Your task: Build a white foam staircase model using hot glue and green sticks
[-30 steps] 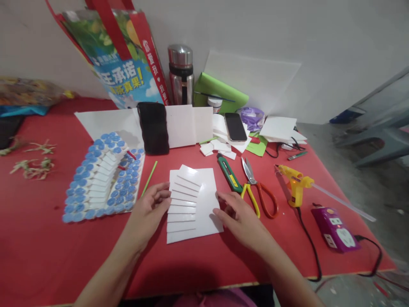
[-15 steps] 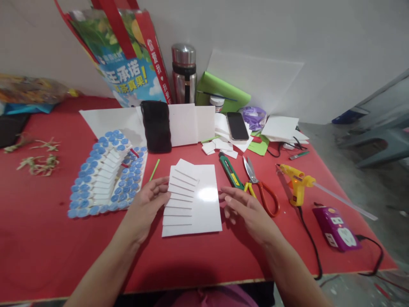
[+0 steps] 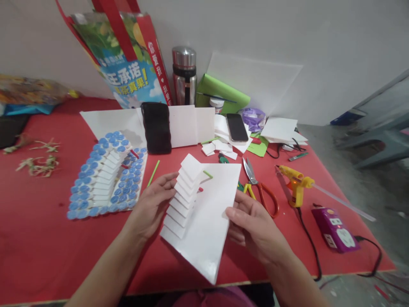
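Observation:
Between my hands is a white foam board, raised at a tilt over the table. Along its left side climbs a small staircase of thin white steps. A green stick and a red stick poke out from beneath the steps. My right hand grips the board's right edge, thumb on top and fingers underneath. Closed at the left edge beside the steps is my left hand, its fingertips partly hidden. Left of it lies a similar model covered with blue discs around white steps.
Scissors and a partly covered green cutter lie right of the board. Further right are a yellow glue gun and a purple power box with cords. A black phone-like object, white scraps and a thermos stand behind.
The board has come up off the table and turned, tilting so the steps show from their side with the sticks beneath. My right hand has closed on its right edge.

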### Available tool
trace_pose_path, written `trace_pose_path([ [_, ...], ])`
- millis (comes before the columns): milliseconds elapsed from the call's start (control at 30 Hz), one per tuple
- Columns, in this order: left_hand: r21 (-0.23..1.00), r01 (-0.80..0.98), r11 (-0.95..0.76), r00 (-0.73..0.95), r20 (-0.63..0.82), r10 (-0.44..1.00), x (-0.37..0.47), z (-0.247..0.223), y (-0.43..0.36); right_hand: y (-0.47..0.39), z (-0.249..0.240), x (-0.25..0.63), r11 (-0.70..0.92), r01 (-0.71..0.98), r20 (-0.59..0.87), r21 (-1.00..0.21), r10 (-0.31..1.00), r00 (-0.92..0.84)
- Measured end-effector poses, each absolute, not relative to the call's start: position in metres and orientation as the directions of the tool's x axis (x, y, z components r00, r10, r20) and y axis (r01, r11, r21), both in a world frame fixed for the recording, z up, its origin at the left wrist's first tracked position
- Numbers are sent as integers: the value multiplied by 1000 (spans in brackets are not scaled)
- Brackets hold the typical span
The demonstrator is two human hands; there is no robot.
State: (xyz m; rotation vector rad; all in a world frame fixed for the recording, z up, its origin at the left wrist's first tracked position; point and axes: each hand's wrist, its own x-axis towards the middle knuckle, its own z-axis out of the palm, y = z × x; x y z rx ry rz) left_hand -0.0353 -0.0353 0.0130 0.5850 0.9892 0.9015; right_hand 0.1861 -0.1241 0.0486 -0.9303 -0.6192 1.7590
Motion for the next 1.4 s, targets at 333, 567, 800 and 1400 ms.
trace_pose_path([
  [333, 755, -379, 535, 295, -450, 843, -23, 18, -39, -126, 67, 170, -338, -602, -249, -724, 941, -229],
  [567, 767, -361, 531, 345, -419, 840, -18, 20, -41, -121, 82, 158, -394, -516, -341, -760, 919, -199],
  [800, 781, -342, 523, 302, -436, 848, -17, 23, -40, -119, 86, 154, -409, -519, -370, -751, 911, -182],
  [1400, 775, -366, 515, 203, -474, 857, -26, 13, -38, -112, 68, 169, -308, -478, -324, -822, 945, -50],
])
